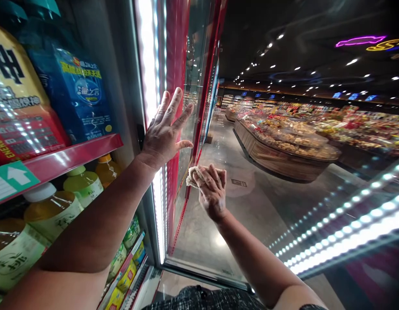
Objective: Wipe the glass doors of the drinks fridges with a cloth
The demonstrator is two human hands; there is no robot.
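My left hand (165, 129) is spread, its fingers apart and pointing up, against the red frame (178, 56) beside the bright light strip (149, 51). It holds nothing. Lower and to the right, my right hand (212, 189) presses a beige cloth (193, 176) against the glass door (251, 232), its fingers bent over the cloth. Part of the cloth is hidden under the fingers. Through the glass the shop floor shows.
Shelves at the left hold large blue bottles (83, 94), an orange and red bottle (21, 99) and green-labelled drinks (54, 211) behind a red shelf edge (63, 163). A lit strip (354, 237) crosses the lower right. Wooden display counters (283, 161) stand beyond the glass.
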